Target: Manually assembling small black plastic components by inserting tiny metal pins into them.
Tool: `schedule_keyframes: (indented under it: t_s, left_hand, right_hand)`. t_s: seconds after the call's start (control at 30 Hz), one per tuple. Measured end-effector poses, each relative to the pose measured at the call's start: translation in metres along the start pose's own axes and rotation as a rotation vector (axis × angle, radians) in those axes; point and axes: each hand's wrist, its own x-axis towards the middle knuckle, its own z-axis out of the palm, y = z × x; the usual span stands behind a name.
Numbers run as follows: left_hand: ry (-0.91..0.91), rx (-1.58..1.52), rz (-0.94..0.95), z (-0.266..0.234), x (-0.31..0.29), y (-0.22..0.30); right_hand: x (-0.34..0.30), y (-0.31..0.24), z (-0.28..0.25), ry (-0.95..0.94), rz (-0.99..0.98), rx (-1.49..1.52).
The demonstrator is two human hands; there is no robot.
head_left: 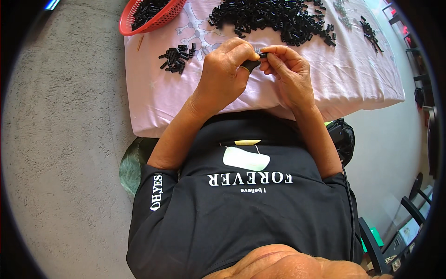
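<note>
Just above the near part of the cloth, my left hand (225,69) and my right hand (293,76) meet fingertip to fingertip. Between them is a small black tubular piece (263,55), pinched by the right thumb and fingers and also gripped at its left end by the left fingertips. A black cover with a yellowish edge (251,65) shows at a left finger; it looks like a finger sleeve. Beyond the hands spreads a large heap of similar black pieces (274,18). To the left of my left hand lies a smaller pile of black pieces (176,59).
A red plastic basket (160,22) with black pieces inside stands at the table's far left corner. A pale pink cloth (153,100) covers the table. Another small cluster of black pieces (370,35) lies at the far right. Dark chairs (413,209) stand along the right.
</note>
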Motion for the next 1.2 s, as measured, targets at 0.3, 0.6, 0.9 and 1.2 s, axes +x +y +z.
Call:
schedule_keyframes:
  t_s: [0.3,0.6,0.9,1.2]
  left_hand:
    - [-0.059,0.119,0.079,-0.004,0.001,0.009]
    - [-0.165,-0.021,-0.042,-0.012,0.006,0.006]
    - [-0.273,0.111,0.015,-0.013,0.015,0.008]
    - [-0.304,0.067,0.009,-0.011,0.015,0.007]
  right_hand:
    - [-0.001,0.004,-0.001,-0.029,-0.038,0.010]
    - [-0.003,-0.002,0.000,-0.089,0.038,0.070]
    - [-0.002,-0.002,0.002,-0.051,0.044,0.088]
    - [-0.002,-0.006,0.002,-0.071,0.072,0.109]
